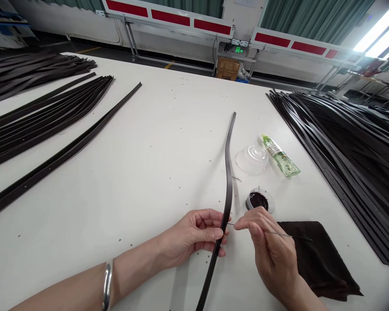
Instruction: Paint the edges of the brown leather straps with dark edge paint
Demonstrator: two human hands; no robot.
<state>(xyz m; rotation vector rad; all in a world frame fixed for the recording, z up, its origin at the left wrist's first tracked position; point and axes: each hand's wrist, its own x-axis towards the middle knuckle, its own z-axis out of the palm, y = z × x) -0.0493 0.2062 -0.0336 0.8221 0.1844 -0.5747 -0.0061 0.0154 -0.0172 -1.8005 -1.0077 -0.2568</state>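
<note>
You hold a long, dark leather strap [227, 203] up off the desk [116, 172]. It curves away from you, and its low end runs past the bottom of the view. Your left grip [197, 233] is closed, with your thumb and fingers pinching the strap. Your right grip [272, 255] is closed too, pinching a thin metal tool [278, 234]. The tool's tip sits right at the strap's edge, so this step looks like working on that edge. Your next move calls for steady hands.

Just beside your right hand is a small tin of dark paint [257, 201]. Past it are a clear plastic bowl [252, 160] and a green bottle [280, 155]. A dark cloth [320, 259] lies under your right hand. Piles of leather straps [48, 116] lie to the left, and more leather straps [343, 151] lie to the right.
</note>
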